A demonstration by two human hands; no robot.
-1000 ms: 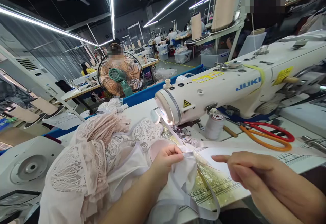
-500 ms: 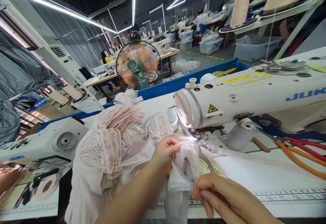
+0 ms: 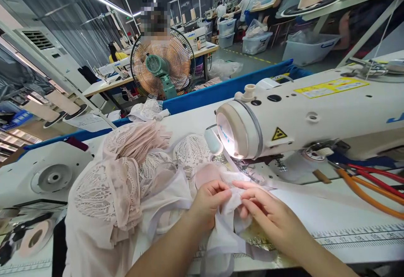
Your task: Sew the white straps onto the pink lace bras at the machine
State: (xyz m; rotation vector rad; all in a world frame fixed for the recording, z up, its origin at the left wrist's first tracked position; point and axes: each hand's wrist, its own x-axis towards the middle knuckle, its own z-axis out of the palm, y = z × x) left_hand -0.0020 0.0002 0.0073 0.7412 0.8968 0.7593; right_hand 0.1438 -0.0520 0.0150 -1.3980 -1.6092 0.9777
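Both hands meet at a pale lace bra (image 3: 225,226) in front of the sewing machine (image 3: 284,117). My left hand (image 3: 210,203) pinches the edge of its thin white fabric. On the other side, my right hand (image 3: 263,205) has its fingertips closed on the same fabric, close to the left fingers. A lavender-grey strap hangs below the hands onto the table. The lit needle area lies just behind them, and the needle itself is hidden. To the left, a stack of beige lace bra cups (image 3: 107,188) rests against more white lace pieces (image 3: 192,153).
Orange-handled scissors (image 3: 362,191) lie at the right, beside a ruler strip (image 3: 356,235) along the table's front. A second sewing machine (image 3: 44,176) stands left. Beyond the blue cloth trough (image 3: 202,92) is a large fan (image 3: 164,64), with people working behind.
My right hand has moved up from the lower strap to the fabric by my left hand. The fabric has come away from under the machine head. The view has shifted somewhat.
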